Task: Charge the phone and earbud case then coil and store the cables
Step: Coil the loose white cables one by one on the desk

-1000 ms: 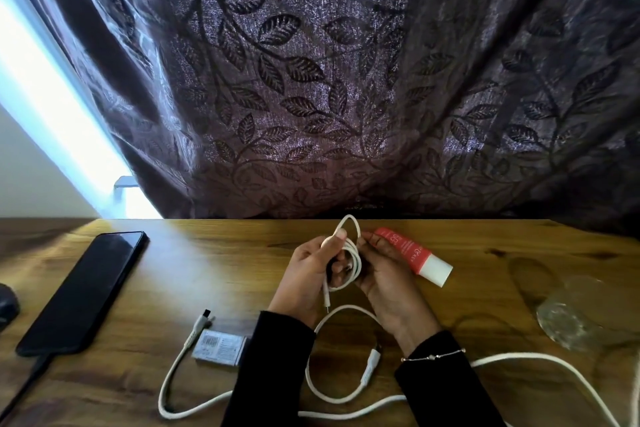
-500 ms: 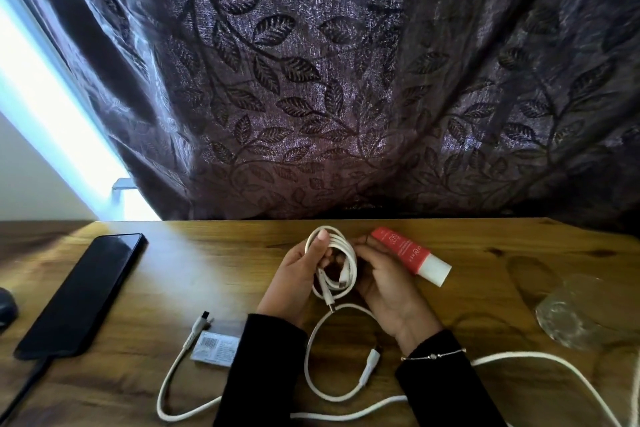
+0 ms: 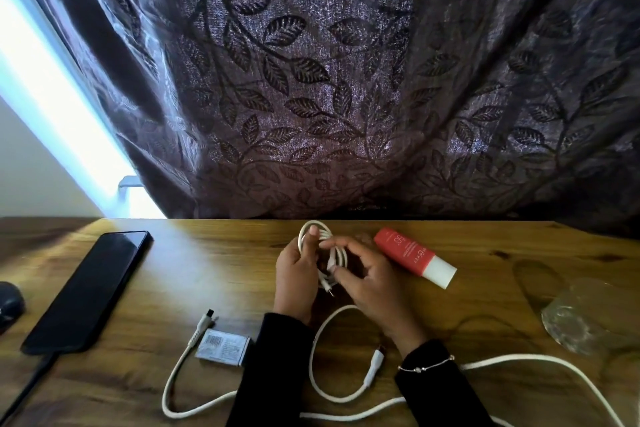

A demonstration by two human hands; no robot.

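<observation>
My left hand (image 3: 294, 274) grips a small coil of thin white cable (image 3: 304, 236) above the wooden table (image 3: 214, 274), thumb through the loops. My right hand (image 3: 370, 284) pinches the same cable near its free plug end, which hangs below the coil. The rest of that cable loops down to a white plug (image 3: 375, 366) between my forearms. A thicker white cable (image 3: 180, 371) lies along the near edge, its plug by a small grey box (image 3: 223, 347). The black phone (image 3: 90, 288) lies at the left with a dark cable in its near end.
A red and white tube (image 3: 412, 255) lies just right of my hands. A clear glass (image 3: 581, 319) lies at the far right. A dark round object (image 3: 8, 302) sits at the left edge. A patterned curtain (image 3: 346, 80) hangs behind the table.
The coil has been turned and tightened in my left hand. My right hand has shifted from the coil's side to the dangling plug end. The view has tilted slightly.
</observation>
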